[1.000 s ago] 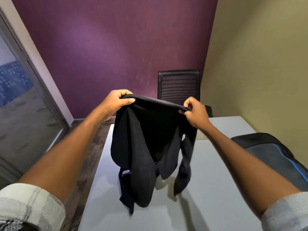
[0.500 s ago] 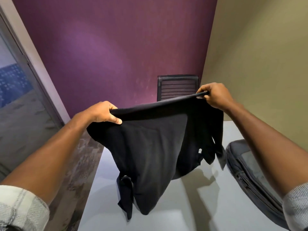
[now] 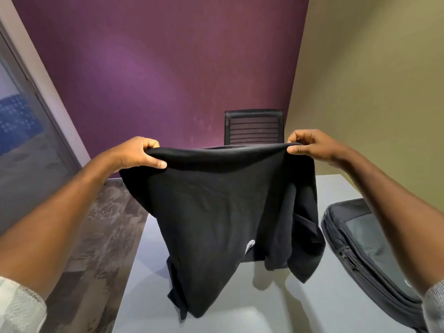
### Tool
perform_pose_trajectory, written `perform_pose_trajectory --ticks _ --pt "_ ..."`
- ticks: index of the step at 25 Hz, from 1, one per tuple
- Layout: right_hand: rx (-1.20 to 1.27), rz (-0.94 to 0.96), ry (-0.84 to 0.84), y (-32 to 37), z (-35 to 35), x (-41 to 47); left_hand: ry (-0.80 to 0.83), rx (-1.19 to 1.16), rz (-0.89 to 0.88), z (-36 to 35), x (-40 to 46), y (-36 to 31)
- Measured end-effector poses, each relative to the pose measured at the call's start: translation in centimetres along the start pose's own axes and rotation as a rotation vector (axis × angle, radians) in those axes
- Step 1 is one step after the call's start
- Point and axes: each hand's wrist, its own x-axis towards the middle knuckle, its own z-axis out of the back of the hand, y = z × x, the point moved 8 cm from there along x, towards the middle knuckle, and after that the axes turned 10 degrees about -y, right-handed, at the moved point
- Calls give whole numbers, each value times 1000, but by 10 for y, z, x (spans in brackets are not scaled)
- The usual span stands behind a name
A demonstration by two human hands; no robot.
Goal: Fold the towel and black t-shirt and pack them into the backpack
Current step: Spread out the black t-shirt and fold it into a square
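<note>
Fingers of left hand (image 3: 134, 153) and right hand (image 3: 310, 144) pinch black t-shirt (image 3: 223, 217) above table (image 3: 312, 306).

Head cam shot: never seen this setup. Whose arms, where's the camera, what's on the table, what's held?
There is no robot here. A person wears one wide-angle camera on the head, looking forward and down, so the two bare arms are their own. The left hand and right hand each grip the top edge of a black t-shirt with curled fingers, holding it spread in the air above a white table. On the table's right lies a dark backpack. A black chair stands behind the table. No towel is visible.
</note>
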Motion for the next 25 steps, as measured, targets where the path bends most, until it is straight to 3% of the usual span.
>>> perform_pose_trajectory --ticks 3,7,11,14,16,20,25 --pt "-57 -7 -3 -2 -4 -2 77 238 -27 0 0 4" --pt "-215 -14 -7 1 -6 -9 -276 232 -46 28 -2 -1" --pt "-628 166 -253 25 7 -6 -656 373 -94 62 -16 -23" --pt "-886 165 -253 25 -9 -9 -740 504 -34 57 -22 -26" --pt "-869 126 -183 10 -27 -19 -681 496 29 36 -23 -11" --pt "-573 82 -31 -16 -57 -56 -640 410 183 19 -38 38" --pt "-395 41 -25 -23 -73 -75 -666 387 278 17 -38 58"
